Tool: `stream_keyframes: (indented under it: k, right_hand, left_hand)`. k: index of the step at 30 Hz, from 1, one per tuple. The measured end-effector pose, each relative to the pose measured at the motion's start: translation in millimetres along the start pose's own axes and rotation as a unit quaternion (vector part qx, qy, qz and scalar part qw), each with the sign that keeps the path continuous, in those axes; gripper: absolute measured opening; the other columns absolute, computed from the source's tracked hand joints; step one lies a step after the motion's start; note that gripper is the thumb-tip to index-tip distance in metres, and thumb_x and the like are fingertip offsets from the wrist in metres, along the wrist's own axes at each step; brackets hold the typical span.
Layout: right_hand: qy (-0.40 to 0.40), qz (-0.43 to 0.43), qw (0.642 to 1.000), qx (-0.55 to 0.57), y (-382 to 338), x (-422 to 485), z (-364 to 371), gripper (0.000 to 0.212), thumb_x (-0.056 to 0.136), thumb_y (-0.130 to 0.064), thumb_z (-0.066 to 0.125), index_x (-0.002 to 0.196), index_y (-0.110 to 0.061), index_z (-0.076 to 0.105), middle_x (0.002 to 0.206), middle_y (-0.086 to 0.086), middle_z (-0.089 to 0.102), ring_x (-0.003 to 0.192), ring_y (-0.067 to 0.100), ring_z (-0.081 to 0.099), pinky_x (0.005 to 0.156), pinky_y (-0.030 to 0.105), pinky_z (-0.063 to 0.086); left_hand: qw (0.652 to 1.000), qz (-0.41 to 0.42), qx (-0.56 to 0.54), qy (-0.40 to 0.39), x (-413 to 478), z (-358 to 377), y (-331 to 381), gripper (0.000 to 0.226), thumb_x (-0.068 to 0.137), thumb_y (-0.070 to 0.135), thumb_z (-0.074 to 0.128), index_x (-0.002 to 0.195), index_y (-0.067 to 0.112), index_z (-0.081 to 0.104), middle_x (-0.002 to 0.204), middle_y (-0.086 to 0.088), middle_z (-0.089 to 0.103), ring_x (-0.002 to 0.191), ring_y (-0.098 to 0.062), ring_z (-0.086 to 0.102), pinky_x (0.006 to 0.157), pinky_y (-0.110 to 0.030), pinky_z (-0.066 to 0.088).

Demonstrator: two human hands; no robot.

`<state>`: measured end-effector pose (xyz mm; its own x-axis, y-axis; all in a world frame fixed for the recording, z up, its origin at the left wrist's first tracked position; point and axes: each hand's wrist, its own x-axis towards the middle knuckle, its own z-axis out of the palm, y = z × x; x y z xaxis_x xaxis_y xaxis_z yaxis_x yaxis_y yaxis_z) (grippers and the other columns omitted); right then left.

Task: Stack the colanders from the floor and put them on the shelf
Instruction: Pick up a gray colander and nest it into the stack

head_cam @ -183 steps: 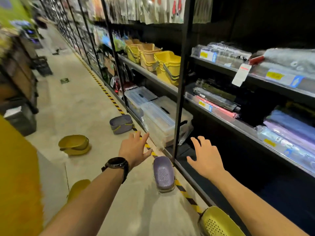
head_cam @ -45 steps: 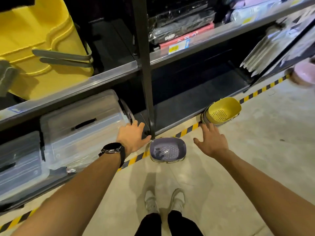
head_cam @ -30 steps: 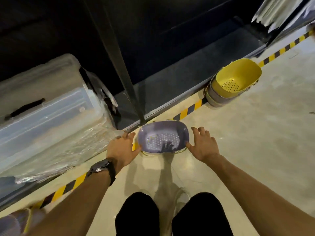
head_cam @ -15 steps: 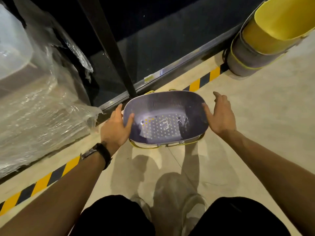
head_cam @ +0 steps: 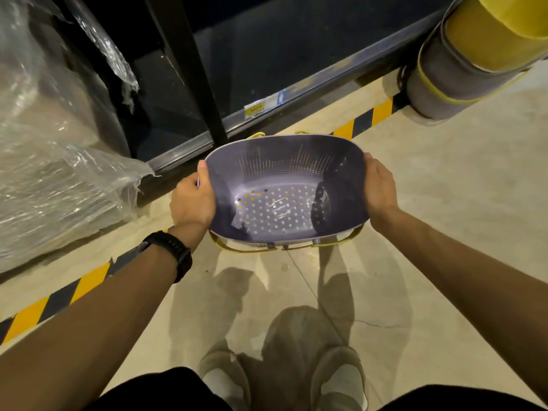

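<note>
Left hand and right hand each grip an end rim of the purple colander, open side up, near the bottom shelf.

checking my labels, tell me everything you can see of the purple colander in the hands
The purple colander is an oval, plastic-looking basin, open side up, with round holes in its bottom and fine slots in the far wall. A yellow piece shows under its near edge. The left hand grips its left end, thumb over the rim; the right hand grips the right end, over the concrete floor.
</note>
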<state>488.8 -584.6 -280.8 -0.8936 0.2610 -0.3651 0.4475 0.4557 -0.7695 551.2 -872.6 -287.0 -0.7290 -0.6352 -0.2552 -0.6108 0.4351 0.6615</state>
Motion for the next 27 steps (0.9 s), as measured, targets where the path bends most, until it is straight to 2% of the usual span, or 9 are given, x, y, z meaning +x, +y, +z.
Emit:
stream_keyframes:
  k: [3,6,12,16,18,21,23,25,27]
  right_hand:
    - [0.0,0.038,0.999,0.036,0,2,0,0.041,0.106,-0.035,0.028,0.123,-0.017,0.061,0.123,0.004,0.064,0.104,0.021,0.06,0.084,0.03,0.047]
    - [0.0,0.079,0.991,0.109,0,1,0,0.038,0.104,-0.041,0.032,0.114,-0.02,0.063,0.121,0.005,0.066,0.108,0.024,0.062,0.092,0.037,0.05]
    - [-0.012,0.1,0.983,0.151,-1,-1,1,0.034,0.103,-0.043,0.035,0.099,-0.026,0.064,0.111,0.001,0.069,0.103,0.023,0.064,0.084,0.034,0.053]
    - [0.004,0.097,0.98,0.176,-8,-2,-9,0.033,0.102,-0.04,0.037,0.093,-0.027,0.066,0.106,0.002,0.07,0.096,0.021,0.065,0.083,0.034,0.052]
    - [0.015,0.097,0.978,0.185,-19,-3,-21,0.033,0.103,-0.039,0.038,0.092,-0.027,0.067,0.106,0.001,0.07,0.094,0.019,0.065,0.077,0.031,0.05]
    - [0.022,0.099,0.978,0.182,-38,-12,-47,0.032,0.103,-0.039,0.036,0.096,-0.028,0.066,0.099,-0.003,0.069,0.092,0.016,0.064,0.069,0.026,0.048]
    - [0.029,0.108,0.976,0.186,-54,-25,-72,0.033,0.103,-0.038,0.037,0.092,-0.029,0.067,0.094,-0.007,0.069,0.088,0.014,0.064,0.068,0.025,0.048]
    - [0.033,0.12,0.973,0.194,-75,-43,-105,0.033,0.103,-0.038,0.038,0.093,-0.029,0.068,0.094,-0.008,0.07,0.088,0.012,0.065,0.069,0.025,0.049]
    - [0.035,0.128,0.971,0.2,-101,-63,-141,0.034,0.103,-0.039,0.039,0.093,-0.027,0.069,0.094,-0.009,0.071,0.086,0.01,0.066,0.069,0.026,0.05]
  left_hand:
    - [1.0,-0.001,-0.013,0.004,-2,1,0,0.057,0.102,0.053,0.031,0.066,0.013,0.05,0.061,0.003,0.046,0.056,-0.011,0.04,0.055,-0.027,0.033]
    - [0.999,-0.008,-0.029,0.011,-3,1,-1,0.057,0.101,0.055,0.033,0.061,0.015,0.04,0.06,0.001,0.043,0.055,-0.013,0.038,0.055,-0.03,0.031]
    - [0.998,-0.01,-0.059,0.007,-6,-1,2,0.059,0.099,0.057,0.036,0.056,0.017,0.038,0.054,0.002,0.04,0.052,-0.016,0.037,0.052,-0.031,0.028]
    - [0.996,-0.012,-0.083,0.008,-4,-2,16,0.061,0.097,0.058,0.041,0.059,0.012,0.053,0.05,0.005,0.043,0.049,-0.012,0.039,0.05,-0.027,0.03]
    - [0.997,-0.002,-0.077,0.014,-7,-6,30,0.062,0.097,0.059,0.041,0.063,0.011,0.058,0.051,0.005,0.046,0.049,-0.009,0.041,0.05,-0.025,0.031]
    - [0.997,-0.003,-0.079,0.014,-20,-18,57,0.063,0.096,0.061,0.041,0.055,0.015,0.049,0.046,0.006,0.045,0.047,-0.008,0.045,0.05,-0.026,0.031]
    - [0.996,-0.018,-0.089,0.001,-36,-32,79,0.063,0.094,0.064,0.041,0.052,0.017,0.047,0.041,0.011,0.047,0.044,0.0,0.046,0.05,-0.027,0.031]
    - [0.994,-0.032,-0.101,-0.009,-56,-51,106,0.063,0.092,0.066,0.041,0.053,0.018,0.053,0.043,0.018,0.051,0.046,0.005,0.048,0.05,-0.026,0.035]
    - [0.993,-0.03,-0.114,-0.03,-76,-74,138,0.06,0.093,0.064,0.042,0.051,0.025,0.058,0.046,0.019,0.054,0.049,0.003,0.051,0.049,-0.02,0.038]
